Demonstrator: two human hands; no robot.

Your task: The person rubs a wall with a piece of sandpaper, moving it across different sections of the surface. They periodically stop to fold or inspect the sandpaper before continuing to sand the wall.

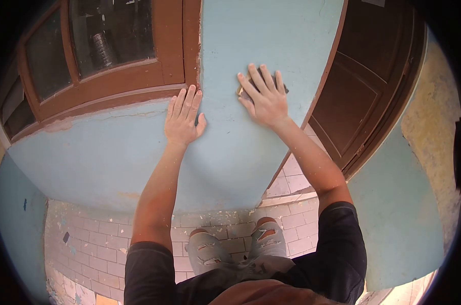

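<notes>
My left hand (182, 118) lies flat against the pale blue wall (230, 147), fingers stretched up to the lower corner of the brown window frame (194, 46). Nothing is in it. To the right, my right hand (266, 96) presses a piece of sandpaper (258, 80) onto the same wall. The sandpaper is dark with a tan edge showing at its left; most of it is hidden beneath the palm and spread fingers. Small pale specks dot my forearms.
A dark brown door (350, 96) stands at the right, beside a tiled opening. Left of the wall is a glazed window (111, 35). Pale paint chips lie on the floor tiles (100, 251) around my feet. Peeling plaster (434, 127) shows at far right.
</notes>
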